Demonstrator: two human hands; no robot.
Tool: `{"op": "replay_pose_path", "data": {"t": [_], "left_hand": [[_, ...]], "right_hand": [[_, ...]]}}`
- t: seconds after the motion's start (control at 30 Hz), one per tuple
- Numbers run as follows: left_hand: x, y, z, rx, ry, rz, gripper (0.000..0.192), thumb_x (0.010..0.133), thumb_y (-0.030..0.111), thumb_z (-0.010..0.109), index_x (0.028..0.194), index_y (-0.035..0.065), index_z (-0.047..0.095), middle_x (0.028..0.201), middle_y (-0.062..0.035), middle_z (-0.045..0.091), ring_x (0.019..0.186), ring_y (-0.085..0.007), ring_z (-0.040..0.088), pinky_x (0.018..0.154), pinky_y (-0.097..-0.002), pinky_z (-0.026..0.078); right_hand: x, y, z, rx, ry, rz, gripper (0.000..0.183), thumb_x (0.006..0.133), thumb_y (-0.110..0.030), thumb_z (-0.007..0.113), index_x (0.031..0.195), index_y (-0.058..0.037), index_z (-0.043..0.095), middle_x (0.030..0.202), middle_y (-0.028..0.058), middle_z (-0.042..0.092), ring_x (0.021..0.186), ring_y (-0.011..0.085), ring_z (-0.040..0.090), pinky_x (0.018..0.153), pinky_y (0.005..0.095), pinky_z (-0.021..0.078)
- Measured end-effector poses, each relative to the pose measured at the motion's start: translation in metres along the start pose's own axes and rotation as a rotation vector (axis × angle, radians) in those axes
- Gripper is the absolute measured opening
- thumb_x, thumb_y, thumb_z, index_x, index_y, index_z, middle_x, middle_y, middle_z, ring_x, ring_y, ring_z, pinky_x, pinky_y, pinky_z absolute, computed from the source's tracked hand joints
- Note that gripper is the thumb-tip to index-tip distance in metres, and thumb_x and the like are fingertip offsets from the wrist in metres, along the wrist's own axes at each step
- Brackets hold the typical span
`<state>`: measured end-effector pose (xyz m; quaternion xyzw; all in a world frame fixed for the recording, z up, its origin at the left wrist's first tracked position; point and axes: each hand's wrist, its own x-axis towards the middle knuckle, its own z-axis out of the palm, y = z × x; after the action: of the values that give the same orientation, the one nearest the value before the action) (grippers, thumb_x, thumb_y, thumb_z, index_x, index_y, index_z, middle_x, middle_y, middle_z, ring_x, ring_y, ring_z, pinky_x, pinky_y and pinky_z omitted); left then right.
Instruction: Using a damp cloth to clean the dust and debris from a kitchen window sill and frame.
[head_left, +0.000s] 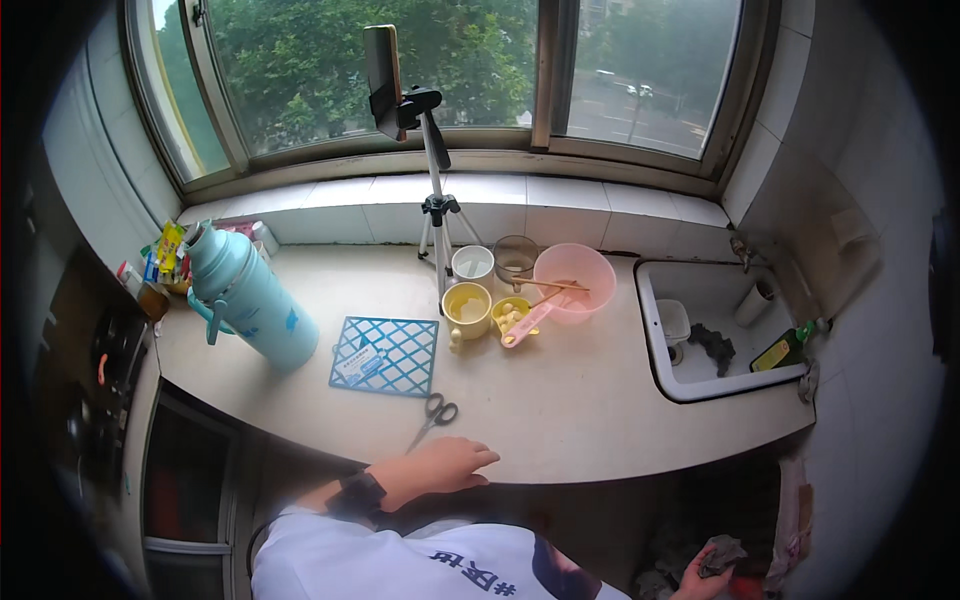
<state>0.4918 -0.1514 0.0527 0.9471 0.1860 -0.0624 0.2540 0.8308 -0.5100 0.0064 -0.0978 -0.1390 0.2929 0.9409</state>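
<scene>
My left hand rests at the counter's front edge, empty, with its fingers a little apart. Right beside it lie black-handled scissors, partly behind the hand. Low at the right, below the counter, my right hand holds a crumpled grey cloth or bag. On the counter are a blue-and-white lattice-patterned mat, a yellow mug, a small yellow dish with pale round pieces, a white cup, a dark transparent cup and a pink plastic bowl with chopsticks and a pink handle across it.
A blue thermos flask stands at the left, near colourful packets. A tripod holding a phone stands behind the cups. At the right is a white sink with a green bottle and a dark scourer or cloth.
</scene>
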Motion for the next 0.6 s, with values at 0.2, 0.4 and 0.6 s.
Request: {"op": "replay_pose_path", "data": {"t": [0.2, 0.4, 0.6], "left_hand": [[0.066, 0.034, 0.002, -0.109, 0.142, -0.143, 0.040, 0.081, 0.022, 0.059, 0.117, 0.0080, 0.048, 0.110, -0.0111, 0.055, 0.095, -0.0308, 0.054, 0.077, -0.0394, 0.046], [0.153, 0.038, -0.012, -0.167, 0.282, -0.184, 0.040, 0.081, 0.021, 0.059, 0.118, 0.0103, 0.047, 0.112, -0.0102, 0.054, 0.097, -0.0290, 0.054, 0.078, -0.0381, 0.046], [0.250, 0.078, -0.033, -0.066, 0.297, -0.046, 0.040, 0.080, 0.019, 0.059, 0.117, 0.0092, 0.047, 0.118, -0.0103, 0.050, 0.097, -0.0293, 0.054, 0.079, -0.0375, 0.046]], "right_hand": [[0.220, 0.011, -0.008, -0.321, 0.665, 0.092, 0.033, 0.086, -0.030, 0.050, 0.113, -0.0104, 0.055, 0.113, 0.0053, 0.057, 0.101, 0.0220, 0.056, 0.078, 0.0373, 0.0514], [0.332, 0.095, 0.009, -0.226, 0.610, 0.300, 0.044, 0.083, -0.039, 0.049, 0.117, -0.0108, 0.050, 0.116, 0.0072, 0.054, 0.105, 0.0235, 0.052, 0.085, 0.0404, 0.0467], [0.401, 0.100, -0.050, -0.201, 0.533, 0.518, 0.040, 0.077, -0.021, 0.046, 0.114, -0.0057, 0.048, 0.114, 0.0116, 0.053, 0.104, 0.0293, 0.051, 0.089, 0.0496, 0.0417]]}}
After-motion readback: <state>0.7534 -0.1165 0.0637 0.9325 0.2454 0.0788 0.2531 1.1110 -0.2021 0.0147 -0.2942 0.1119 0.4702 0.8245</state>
